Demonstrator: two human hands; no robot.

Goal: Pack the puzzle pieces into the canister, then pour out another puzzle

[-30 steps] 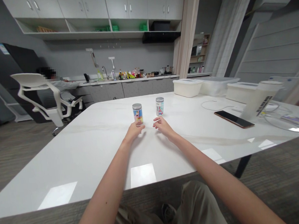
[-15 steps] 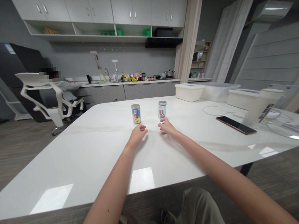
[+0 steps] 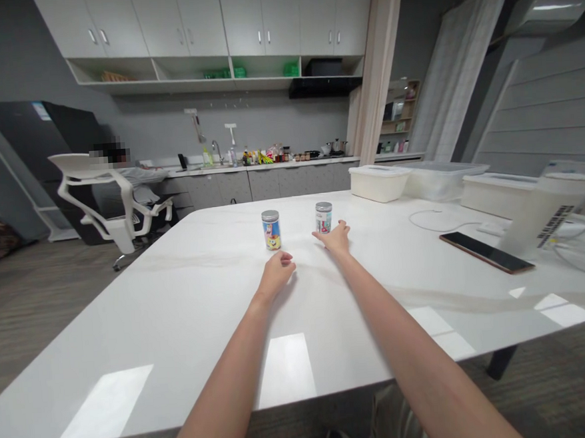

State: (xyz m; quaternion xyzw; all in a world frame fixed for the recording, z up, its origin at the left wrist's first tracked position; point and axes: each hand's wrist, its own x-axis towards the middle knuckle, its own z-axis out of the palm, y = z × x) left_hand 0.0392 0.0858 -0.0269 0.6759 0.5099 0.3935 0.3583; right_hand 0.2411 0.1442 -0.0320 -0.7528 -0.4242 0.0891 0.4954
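Two small cans with silver lids stand upright on a glossy white table [image 3: 186, 280]. The left can [image 3: 272, 230] has a blue and yellow cartoon print; the right can [image 3: 324, 218] is pale with coloured print. Just in front of the left can, my left hand [image 3: 277, 273] hovers with loosely curled fingers and nothing in it. My right hand [image 3: 335, 239] is at the near side of the right can, thumb and fingers spread around its lower part. Whether it touches the can is unclear.
White lidded boxes [image 3: 379, 183] stand at the back right. Nearer on the right are a dark phone [image 3: 485, 252], a translucent bottle [image 3: 537, 218] and white cables. Beyond the table, a person sits in a white chair [image 3: 117, 224] at the left, near a kitchen counter [image 3: 205, 192].
My right hand has moved closer to the right can and its fingers have spread wider. My left hand stays near the left can. The camera view has shifted slightly.
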